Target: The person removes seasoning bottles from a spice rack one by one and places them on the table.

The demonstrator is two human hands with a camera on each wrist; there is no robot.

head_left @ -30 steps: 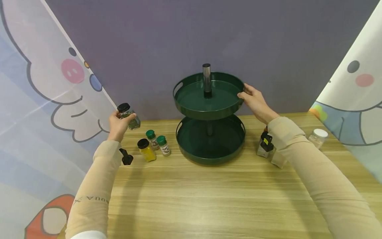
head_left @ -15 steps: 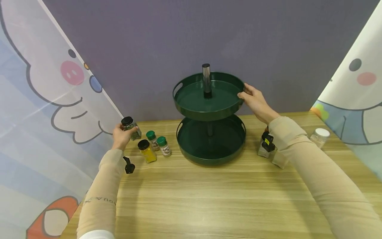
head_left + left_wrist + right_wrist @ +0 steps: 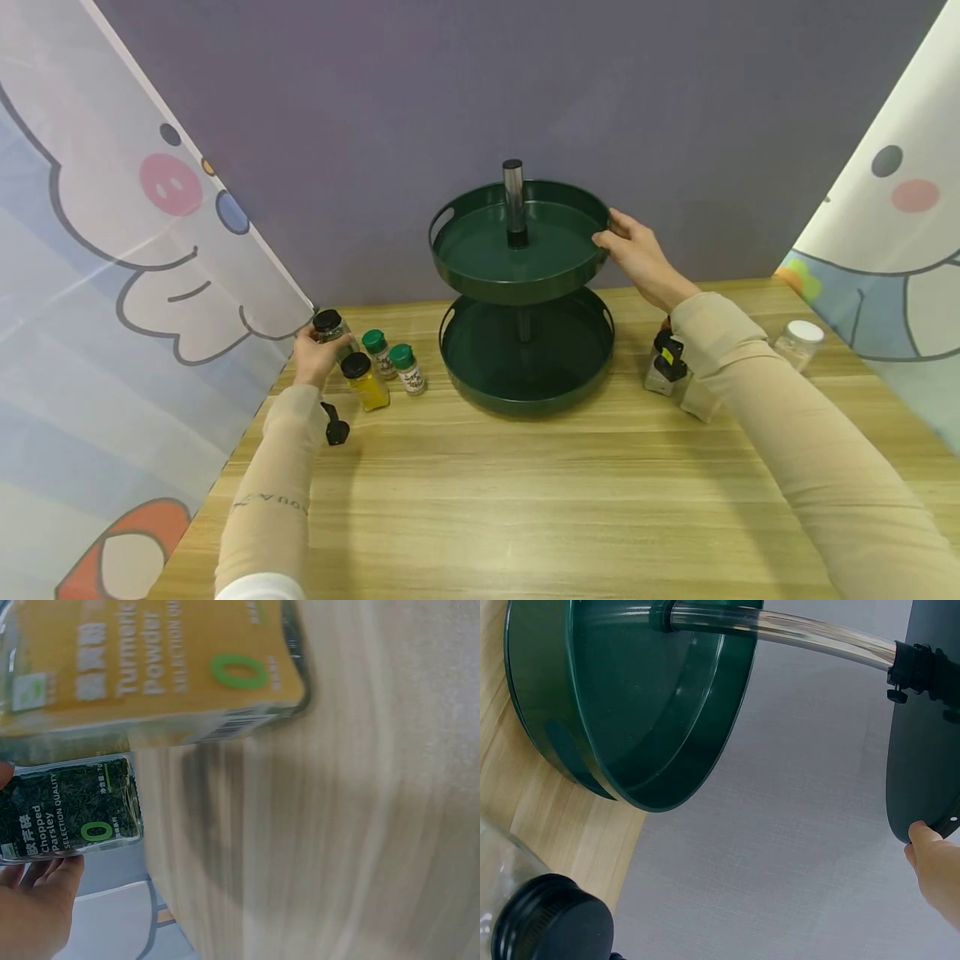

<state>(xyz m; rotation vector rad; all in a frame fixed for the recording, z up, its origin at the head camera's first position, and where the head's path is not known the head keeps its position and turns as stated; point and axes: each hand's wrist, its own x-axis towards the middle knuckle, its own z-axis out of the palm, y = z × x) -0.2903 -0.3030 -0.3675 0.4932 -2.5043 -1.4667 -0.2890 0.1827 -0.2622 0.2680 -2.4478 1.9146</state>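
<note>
My left hand (image 3: 311,360) holds a square glass jar of chopped parsley (image 3: 67,810) with a black lid, low at the table's back left. Whether its base touches the table is unclear. Just in front of it stands a yellow turmeric powder jar (image 3: 369,392), which fills the top of the left wrist view. Two green-capped shakers (image 3: 382,358) are to its right. My right hand (image 3: 641,258) grips the right rim of the upper tray (image 3: 517,292) of a dark green two-tier stand. The lower tray (image 3: 528,407) sits on the table; a metal post joins both.
Right of the stand, partly behind my right sleeve, are a black-topped jar (image 3: 660,381), a clear container (image 3: 701,402) and a white-lidded jar (image 3: 801,340). A grey wall (image 3: 390,150) runs along the table's back edge. Printed cloths (image 3: 187,400) hang at both sides.
My left hand has lowered the parsley jar from the air down beside the turmeric jar, moving slightly right. My right hand keeps its grip on the upper tray's rim.
</note>
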